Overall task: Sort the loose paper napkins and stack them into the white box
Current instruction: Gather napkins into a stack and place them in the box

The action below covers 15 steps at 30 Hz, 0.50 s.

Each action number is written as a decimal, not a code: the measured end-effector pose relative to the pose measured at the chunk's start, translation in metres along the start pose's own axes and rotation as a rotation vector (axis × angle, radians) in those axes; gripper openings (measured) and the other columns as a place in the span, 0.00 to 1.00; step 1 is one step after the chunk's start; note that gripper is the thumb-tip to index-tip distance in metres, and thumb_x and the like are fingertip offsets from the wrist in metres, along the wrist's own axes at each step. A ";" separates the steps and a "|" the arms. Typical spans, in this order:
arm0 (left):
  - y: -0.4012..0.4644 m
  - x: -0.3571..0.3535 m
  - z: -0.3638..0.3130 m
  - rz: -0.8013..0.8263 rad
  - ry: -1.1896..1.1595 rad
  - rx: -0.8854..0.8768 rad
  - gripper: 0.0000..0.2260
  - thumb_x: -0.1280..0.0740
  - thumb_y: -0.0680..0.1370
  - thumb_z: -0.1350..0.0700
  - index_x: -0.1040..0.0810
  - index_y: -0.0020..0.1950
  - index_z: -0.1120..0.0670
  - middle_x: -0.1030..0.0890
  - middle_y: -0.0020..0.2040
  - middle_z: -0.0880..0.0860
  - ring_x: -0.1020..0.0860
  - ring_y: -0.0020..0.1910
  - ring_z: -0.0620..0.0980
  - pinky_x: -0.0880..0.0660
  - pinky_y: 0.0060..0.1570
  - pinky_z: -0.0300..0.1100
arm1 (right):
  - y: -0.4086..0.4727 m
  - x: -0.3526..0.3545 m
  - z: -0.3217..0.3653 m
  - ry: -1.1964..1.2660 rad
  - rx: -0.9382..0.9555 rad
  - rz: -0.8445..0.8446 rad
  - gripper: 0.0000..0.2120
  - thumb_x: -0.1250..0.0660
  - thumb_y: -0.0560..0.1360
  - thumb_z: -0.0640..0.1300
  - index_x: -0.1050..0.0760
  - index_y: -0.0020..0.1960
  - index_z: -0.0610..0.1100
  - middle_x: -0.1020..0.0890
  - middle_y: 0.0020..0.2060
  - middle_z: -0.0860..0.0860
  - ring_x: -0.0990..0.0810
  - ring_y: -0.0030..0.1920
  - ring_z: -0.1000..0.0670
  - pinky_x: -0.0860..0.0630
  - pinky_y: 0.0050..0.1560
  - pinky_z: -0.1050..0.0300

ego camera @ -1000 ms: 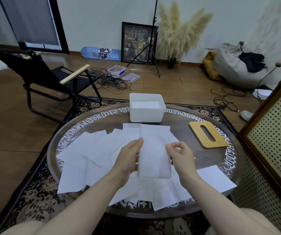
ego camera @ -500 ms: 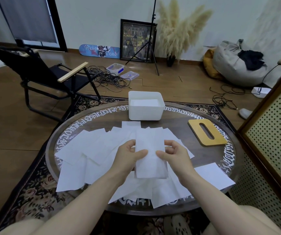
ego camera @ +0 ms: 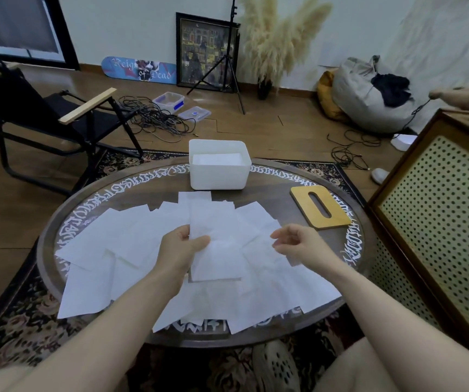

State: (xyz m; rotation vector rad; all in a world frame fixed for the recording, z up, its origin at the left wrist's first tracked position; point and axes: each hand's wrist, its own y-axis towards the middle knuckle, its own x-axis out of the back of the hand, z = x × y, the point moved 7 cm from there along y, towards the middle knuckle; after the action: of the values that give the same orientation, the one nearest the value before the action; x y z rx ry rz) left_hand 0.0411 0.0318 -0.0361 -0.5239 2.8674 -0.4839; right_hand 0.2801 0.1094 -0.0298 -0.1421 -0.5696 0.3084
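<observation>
Our left hand [ego camera: 181,251]: thumb pinching a napkin [ego camera: 213,250]. Our right hand [ego camera: 301,244]: fingers loosely curled, holding nothing, forearm extended.

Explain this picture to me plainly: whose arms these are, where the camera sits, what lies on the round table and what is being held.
There is no machine here. A person wears a wide-angle camera on the head, so you look forward and down along their own two bare arms. The round table is strewn with loose white paper napkins. At its far side stands a white box with napkins already in it, and to the right lies a wooden lid with a slot. The left hand pinches one napkin by its edge, lifted above the pile. The right hand holds nothing, its fingers loosely curled just beside that napkin.
</observation>
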 end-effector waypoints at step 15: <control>0.002 -0.025 0.010 0.069 0.122 0.056 0.06 0.33 0.76 0.64 0.21 0.52 0.58 0.18 0.47 0.54 0.20 0.42 0.53 0.25 0.36 0.42 | 0.007 0.037 -0.069 -0.835 -0.027 0.102 0.15 0.27 0.69 0.47 0.29 0.52 0.52 0.27 0.48 0.55 0.35 0.54 0.52 0.40 0.54 0.54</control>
State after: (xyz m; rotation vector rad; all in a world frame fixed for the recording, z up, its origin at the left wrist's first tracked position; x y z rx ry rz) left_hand 0.0658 0.0403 -0.0431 -0.3974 2.9655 -0.6023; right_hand 0.3463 0.1251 -0.0703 -0.0629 -1.3963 0.4596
